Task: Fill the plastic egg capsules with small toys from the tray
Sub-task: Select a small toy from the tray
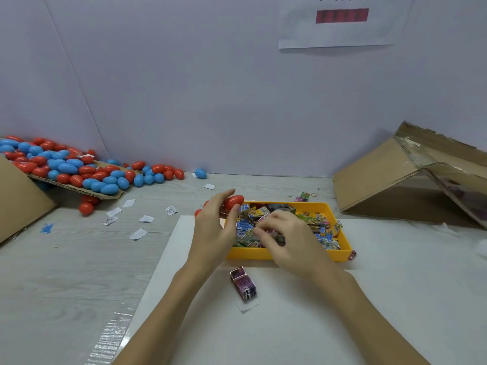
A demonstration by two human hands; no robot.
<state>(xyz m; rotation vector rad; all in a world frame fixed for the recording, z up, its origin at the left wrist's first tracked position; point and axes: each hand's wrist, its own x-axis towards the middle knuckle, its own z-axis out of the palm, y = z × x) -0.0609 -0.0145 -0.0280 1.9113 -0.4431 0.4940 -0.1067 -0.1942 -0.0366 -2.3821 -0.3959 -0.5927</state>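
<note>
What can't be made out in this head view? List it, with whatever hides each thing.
- Right hand: motion blur hides whether its fingers pinch a toy over the yellow tray.
- Red egg: the left hand covers part; open or closed, unclear.
- Toy packets: print too small.
- Wall sign: top cut off by the edge.
- Cardboard box: inside shadowed.

glossy plastic eggs (79,172), matt yellow plastic tray (290,252), rough cardboard box (382,177)

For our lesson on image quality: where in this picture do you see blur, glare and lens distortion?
Head view: the right hand over the yellow tray is motion-blurred; glare streaks the tape strip on the table; wide-angle distortion bends the wall seam.
</note>
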